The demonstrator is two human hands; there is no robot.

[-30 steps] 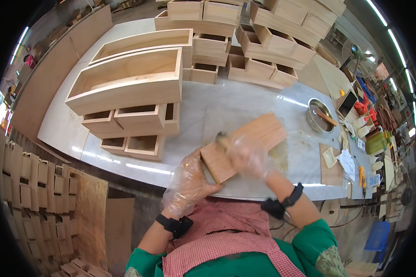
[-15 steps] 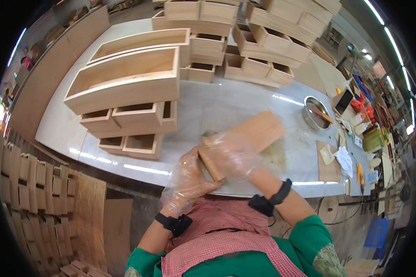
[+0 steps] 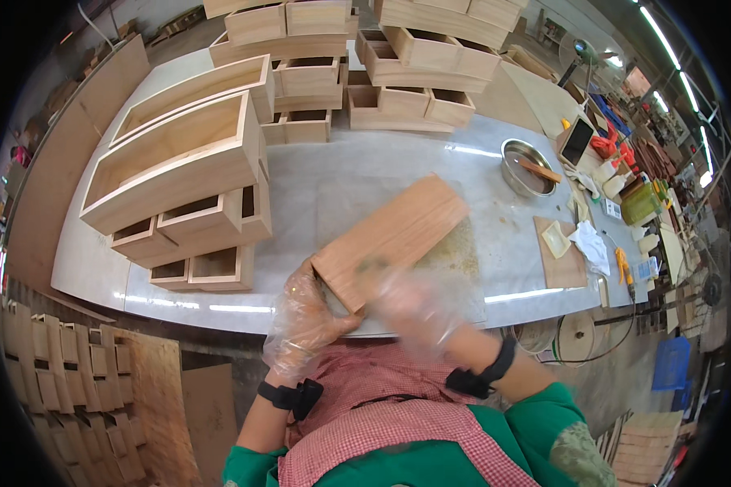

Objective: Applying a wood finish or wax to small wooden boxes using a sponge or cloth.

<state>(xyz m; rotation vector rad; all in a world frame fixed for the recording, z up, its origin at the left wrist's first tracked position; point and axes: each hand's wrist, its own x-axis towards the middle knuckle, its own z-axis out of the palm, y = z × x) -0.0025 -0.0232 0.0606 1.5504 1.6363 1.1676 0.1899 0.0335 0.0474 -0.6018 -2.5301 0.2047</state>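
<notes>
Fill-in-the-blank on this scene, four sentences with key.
1. The hand holding the left end of the wooden piece is the person's ____.
2. Left or right: the metal bowl stands on the table's ____ side.
3. The sleeves are mainly ____.
4. The crate at far right is ____.

Missing words: left; right; green; blue.

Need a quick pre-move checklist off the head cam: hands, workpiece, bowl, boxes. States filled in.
1. Left hand on wooden piece: ok, grips its left end, thumb at near corner.
2. Right hand grip: cannot tell, blurred.
3. Plastic gloves on both hands: ok.
4. Wooden piece parallel to table front edge: not ok, lies slanted.
5. Metal bowl apart from wooden piece: ok, off to its right, wooden handle in it.
6. Gap to stacked boxes at left: ok.
</notes>
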